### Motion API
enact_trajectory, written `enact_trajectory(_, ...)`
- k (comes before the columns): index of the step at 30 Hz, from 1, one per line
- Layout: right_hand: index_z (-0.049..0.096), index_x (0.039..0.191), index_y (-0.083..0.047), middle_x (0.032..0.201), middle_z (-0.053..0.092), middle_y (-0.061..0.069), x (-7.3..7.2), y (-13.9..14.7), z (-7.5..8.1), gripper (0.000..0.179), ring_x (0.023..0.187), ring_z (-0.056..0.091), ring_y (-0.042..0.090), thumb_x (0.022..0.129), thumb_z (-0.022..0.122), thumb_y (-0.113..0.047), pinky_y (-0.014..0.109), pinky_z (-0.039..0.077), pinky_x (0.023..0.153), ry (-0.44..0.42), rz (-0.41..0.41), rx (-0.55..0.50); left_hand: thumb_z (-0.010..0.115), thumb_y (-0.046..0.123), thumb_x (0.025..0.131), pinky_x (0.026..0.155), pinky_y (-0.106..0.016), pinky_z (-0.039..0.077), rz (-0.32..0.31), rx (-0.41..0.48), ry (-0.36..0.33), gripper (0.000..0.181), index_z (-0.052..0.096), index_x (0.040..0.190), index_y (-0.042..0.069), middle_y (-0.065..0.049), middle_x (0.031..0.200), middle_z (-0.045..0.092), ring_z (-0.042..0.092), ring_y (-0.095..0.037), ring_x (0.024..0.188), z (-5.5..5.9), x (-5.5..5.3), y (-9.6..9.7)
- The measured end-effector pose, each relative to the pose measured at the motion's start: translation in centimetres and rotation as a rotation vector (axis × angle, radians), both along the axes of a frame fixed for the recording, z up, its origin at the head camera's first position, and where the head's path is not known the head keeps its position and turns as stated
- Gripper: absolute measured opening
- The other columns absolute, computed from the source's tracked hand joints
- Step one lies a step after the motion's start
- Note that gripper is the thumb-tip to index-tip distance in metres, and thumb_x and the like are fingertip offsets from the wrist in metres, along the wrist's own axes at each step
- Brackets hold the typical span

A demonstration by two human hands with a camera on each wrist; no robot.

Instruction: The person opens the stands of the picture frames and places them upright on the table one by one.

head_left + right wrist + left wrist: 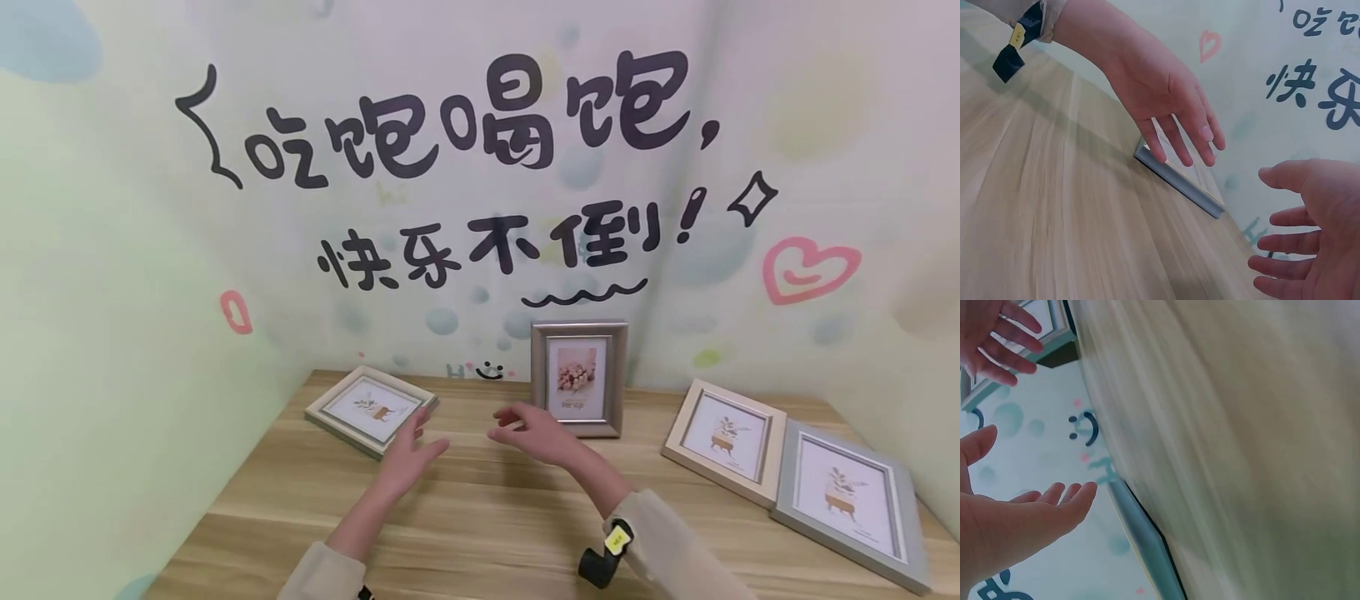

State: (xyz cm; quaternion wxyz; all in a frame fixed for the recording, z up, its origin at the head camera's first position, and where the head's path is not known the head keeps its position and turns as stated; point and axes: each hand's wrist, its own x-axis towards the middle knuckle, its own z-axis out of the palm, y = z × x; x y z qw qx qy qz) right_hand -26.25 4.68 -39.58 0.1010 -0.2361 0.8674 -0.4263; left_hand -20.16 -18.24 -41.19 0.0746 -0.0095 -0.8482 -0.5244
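My left hand (pixel 405 458) hovers above the wooden table with its fingers extended and holds nothing. Just beyond it a cream picture frame (pixel 367 406) lies flat at the table's left rear, its near right corner partly hidden by the fingers. My right hand (pixel 534 433), empty too, is raised in front of an upright bronze-grey picture frame (pixel 577 379) with a flower print, overlapping its lower left edge. In the right wrist view, the right hand (pixel 1316 231) has its fingers spread loosely, and the left hand (pixel 1166 94) faces it across a gap.
On the right side of the table (pixel 480 533) lie a cream frame (pixel 723 437) and a grey-blue frame (pixel 851 500), side by side with edges meeting. A printed wall (pixel 480 192) with dark lettering rises directly behind the table. Another wall (pixel 112 333) borders the left.
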Motion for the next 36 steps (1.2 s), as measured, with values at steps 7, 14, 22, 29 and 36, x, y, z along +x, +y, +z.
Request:
enact_trajectory(7, 0.057, 0.135, -0.004, 0.136, 0.060, 0.019, -1.4, -3.1, -0.9, 0.052, 0.123, 0.060, 0.036, 0.094, 0.064, -0.037, 0.048, 0.053, 0.101, -0.009, 0.095, -0.024, 0.065, 0.021, 0.095, 0.117, -0.061, 0.033, 0.008, 0.024, -0.038, 0.074, 0.027, 0.151, -0.008, -0.032, 0.155, 0.033, 0.036, -0.051, 0.141, -0.4, 1.2, -1.9)
enact_trajectory(14, 0.056, 0.138, -0.011, 0.143, 0.057, 0.013, -2.7, -6.0, -1.5, 0.055, 0.132, 0.055, 0.034, 0.093, 0.064, -0.042, 0.050, 0.048, 0.107, 0.090, 0.136, 0.056, 0.071, 0.020, 0.090, 0.113, -0.065, 0.035, 0.110, -0.026, -0.068, 0.080, 0.027, 0.150, -0.009, -0.036, 0.154, 0.030, 0.035, -0.055, 0.138, -0.5, 2.2, -3.2)
enact_trajectory(22, 0.038, 0.153, -0.015, 0.158, 0.041, 0.013, -3.9, -8.2, -2.2, 0.074, 0.144, 0.039, 0.036, 0.092, 0.065, -0.047, 0.055, 0.036, 0.117, 0.050, 0.147, 0.018, 0.077, 0.019, 0.083, 0.114, -0.075, 0.017, 0.206, -0.001, -0.102, 0.105, 0.006, 0.156, -0.004, -0.038, 0.160, -0.001, 0.009, -0.063, 0.143, -1.0, 3.0, -3.5)
enact_trajectory(29, 0.011, 0.161, -0.012, 0.166, 0.018, 0.018, -4.7, -9.1, -3.0, 0.105, 0.152, 0.024, 0.037, 0.085, 0.074, -0.049, 0.056, 0.026, 0.122, -0.006, 0.157, -0.011, 0.081, 0.025, 0.081, 0.117, -0.073, 0.006, 0.258, 0.176, -0.176, 0.124, -0.014, 0.156, 0.000, -0.034, 0.161, -0.016, -0.005, -0.059, 0.146, -1.3, 3.1, -3.0)
enact_trajectory(36, 0.000, 0.161, -0.015, 0.168, 0.011, 0.016, -5.5, -9.3, -4.0, 0.114, 0.153, 0.021, 0.036, 0.083, 0.078, -0.044, 0.054, 0.024, 0.124, -0.057, 0.201, -0.013, 0.077, 0.024, 0.084, 0.119, -0.069, -0.001, 0.270, 0.283, -0.256, 0.122, -0.019, 0.153, -0.005, -0.035, 0.159, -0.016, -0.009, -0.056, 0.147, -1.6, 2.7, -2.9)
